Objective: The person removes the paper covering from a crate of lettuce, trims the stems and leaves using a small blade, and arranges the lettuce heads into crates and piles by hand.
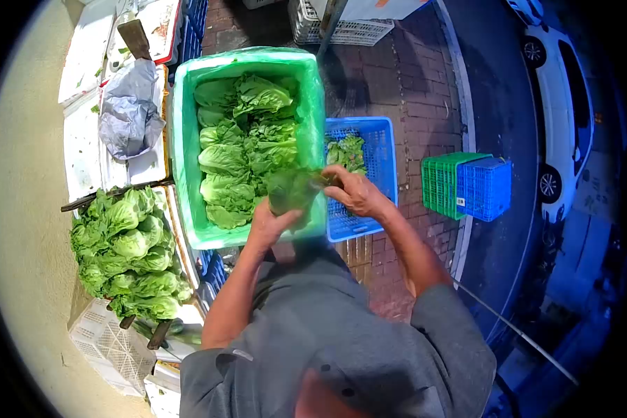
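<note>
A head of lettuce (290,189), smeared by motion, is held over the near right corner of a foam box (181,139) lined with green plastic. My left hand (275,224) is wrapped round its lower side. At its right end, the fingers of my right hand (355,191) are closed on leaves; exactly what they pinch is blurred. Inside the box, several lettuce heads (224,161) lie in rows. Below my right hand stands a blue basket (386,150) with loose leaves (347,153) in it.
To the left, a pile of lettuce (129,251) rests on a stand beside a grey plastic bag (129,111). Green (439,184) and blue (484,188) crates stand on the right by the kerb. A white car (564,104) is on the road. White crates (348,31) stand at the back.
</note>
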Available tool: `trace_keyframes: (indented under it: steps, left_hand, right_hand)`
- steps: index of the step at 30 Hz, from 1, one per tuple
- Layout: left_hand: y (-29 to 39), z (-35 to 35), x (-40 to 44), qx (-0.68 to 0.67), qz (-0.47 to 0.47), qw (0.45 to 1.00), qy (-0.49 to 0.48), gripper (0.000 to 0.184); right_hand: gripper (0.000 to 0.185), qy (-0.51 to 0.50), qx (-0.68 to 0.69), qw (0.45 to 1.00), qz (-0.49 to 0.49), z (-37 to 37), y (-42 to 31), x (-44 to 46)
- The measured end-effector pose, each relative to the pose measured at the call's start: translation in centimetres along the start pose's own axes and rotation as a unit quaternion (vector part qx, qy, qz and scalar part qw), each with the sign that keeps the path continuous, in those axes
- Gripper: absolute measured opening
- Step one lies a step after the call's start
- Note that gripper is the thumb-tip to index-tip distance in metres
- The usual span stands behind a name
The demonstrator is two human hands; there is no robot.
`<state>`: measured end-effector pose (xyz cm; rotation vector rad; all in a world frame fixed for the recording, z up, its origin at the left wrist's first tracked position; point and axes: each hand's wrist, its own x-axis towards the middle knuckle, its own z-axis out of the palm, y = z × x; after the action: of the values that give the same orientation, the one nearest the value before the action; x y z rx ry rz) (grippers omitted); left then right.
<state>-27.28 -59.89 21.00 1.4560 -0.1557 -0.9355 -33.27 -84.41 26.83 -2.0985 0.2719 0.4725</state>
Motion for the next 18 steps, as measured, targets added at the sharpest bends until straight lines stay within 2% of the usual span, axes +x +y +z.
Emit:
trace_keyframes:
  steps: [2, 5, 6, 9, 18]
  left_hand:
    - [-0.5, -0.3, -0.1, 0.035, 0.016, 0.999, 0.008, 0.039]
    - [-0.9, -0.8, -0.1, 0.042, 0.021, 0.999, -0.002, 0.040]
    - [-0.5, -0.8, -0.1, 0.030, 0.011, 0.999, -0.008, 0.040]
    - [0.7, -1.0, -0.5, -0.006, -0.021, 0.999, -0.027, 0.039]
    - [1.2, -1.5, -0.2, -0.021, -0.066, 0.993, -0.098, 0.041]
  right_hand:
    - [0.040, -0.024, -0.024, 0.999, 0.019, 0.1, -0.4, 0.1]
    - [0.041, -0.028, -0.013, 1.000, -0.001, 0.7, 0.9, 0.4]
    - [0.041, -0.015, 0.025, 0.999, -0.015, 1.0, 1.0, 0.6]
    - [0.037, -0.027, 0.022, 0.999, -0.023, 1.0, 0.6, 0.5]
    - [0.031, 0.031, -0.127, 0.991, -0.036, 2.0, 1.5, -0.7]
